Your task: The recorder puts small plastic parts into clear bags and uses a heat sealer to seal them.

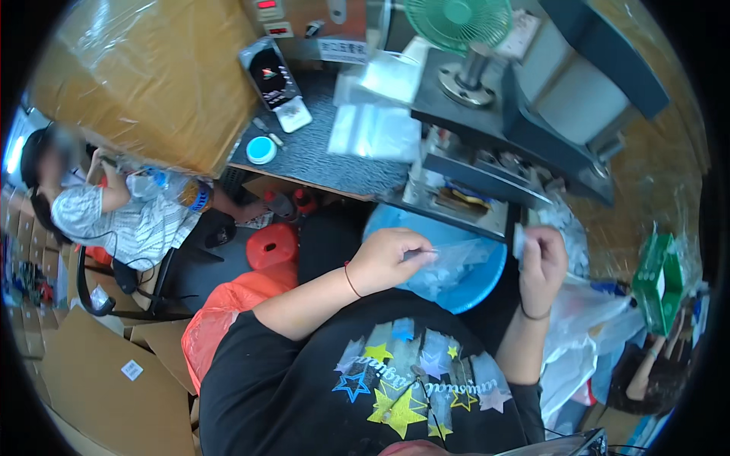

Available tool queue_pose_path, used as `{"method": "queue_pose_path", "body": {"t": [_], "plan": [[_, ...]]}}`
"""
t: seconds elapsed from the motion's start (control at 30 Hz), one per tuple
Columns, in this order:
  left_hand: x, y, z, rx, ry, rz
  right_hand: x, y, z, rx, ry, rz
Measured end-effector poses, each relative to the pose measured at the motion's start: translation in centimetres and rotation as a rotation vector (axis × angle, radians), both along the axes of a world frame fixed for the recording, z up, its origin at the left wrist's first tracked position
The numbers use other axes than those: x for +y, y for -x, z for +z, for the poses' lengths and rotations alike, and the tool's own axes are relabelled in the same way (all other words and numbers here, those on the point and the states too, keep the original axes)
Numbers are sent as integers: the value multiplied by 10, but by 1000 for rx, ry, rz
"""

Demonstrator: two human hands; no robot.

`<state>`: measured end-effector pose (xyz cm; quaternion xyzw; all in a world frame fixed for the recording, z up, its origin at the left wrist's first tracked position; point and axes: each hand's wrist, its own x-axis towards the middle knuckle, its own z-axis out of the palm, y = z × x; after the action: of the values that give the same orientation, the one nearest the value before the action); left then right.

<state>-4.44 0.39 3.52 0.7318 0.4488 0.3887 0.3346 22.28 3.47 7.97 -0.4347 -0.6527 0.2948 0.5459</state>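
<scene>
My left hand (389,262) is closed, thumb against fingers, on the edge of a clear plastic bag (465,252). The bag stretches out to the right above a light blue basin (458,298), which has more clear, crumpled-looking plastic pieces inside. To the right of the basin, my right hand (544,262) is raised with its fingers pinched. A small pale piece (519,240) shows at its fingertips, blurred, so its kind is unclear. Just beyond both hands stands a dark grey metal machine (487,171), its lower front edge over the basin.
A desk with a dark cloth (319,156) holds a phone (271,76), a turquoise-lidded jar (261,150) and clear bags (374,135). A green fan (460,21) sits above the machine. A red stool (272,246) and another person (125,205) are at left; a green basket (657,285) is at right.
</scene>
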Motion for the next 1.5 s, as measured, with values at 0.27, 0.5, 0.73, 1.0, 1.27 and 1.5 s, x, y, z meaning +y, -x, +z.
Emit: {"method": "queue_pose_path", "body": {"t": [0.27, 0.5, 0.73, 1.0, 1.27, 1.5], "plan": [[-14, -28, -19, -595, 801, -391, 17, 1, 26, -557, -76, 272], [-9, -43, -23, -670, 1136, -430, 39, -39, 11, -926, 48, -91], [40, -27, -36, -816, 1037, -217, 62, -81, -37, -1129, 218, -424], [69, -1, -49, -617, 333, 329, 62, -85, -57, -945, -69, -433], [84, 78, -37, 945, -318, 346, 51, -101, -60, -789, -331, -471], [18, 70, -33, 149, -75, 416, 14, -49, -44, -183, 7, -192]]}}
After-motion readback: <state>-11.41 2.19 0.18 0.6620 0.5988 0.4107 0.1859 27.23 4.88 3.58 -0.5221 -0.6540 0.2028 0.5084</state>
